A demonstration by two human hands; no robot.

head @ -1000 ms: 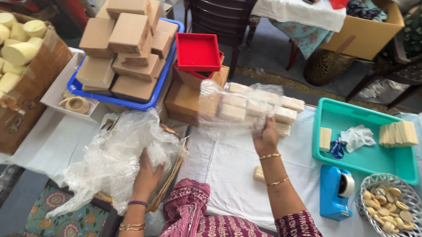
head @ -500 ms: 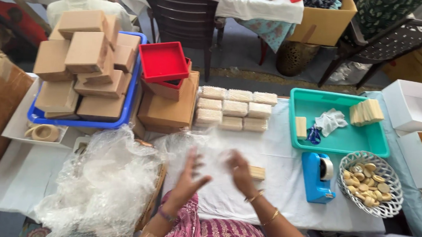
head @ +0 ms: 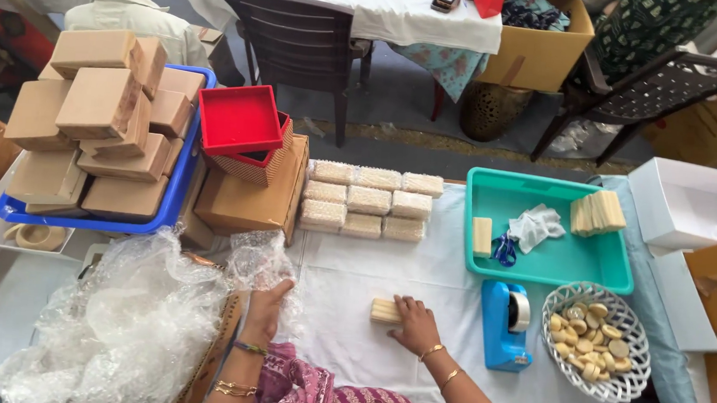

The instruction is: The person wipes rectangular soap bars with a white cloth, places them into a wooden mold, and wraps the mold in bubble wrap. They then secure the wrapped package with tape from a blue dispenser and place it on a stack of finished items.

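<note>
One camera only, worn on my head, looking steeply down and forward over the white-covered table (head: 348, 367). My forearms enter from the bottom edge, so the view sits close above my left hand (head: 265, 308) and right hand (head: 413, 323). The near table fills the lower frame; the top takes in a dark chair (head: 298, 36) and a second table (head: 362, 7) beyond. No second view shares this scene.

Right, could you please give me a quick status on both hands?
Left hand gripping bubble wrap. Right hand resting on pale bar, white cloth beneath. Tape dispenser beside, not touching.
</note>
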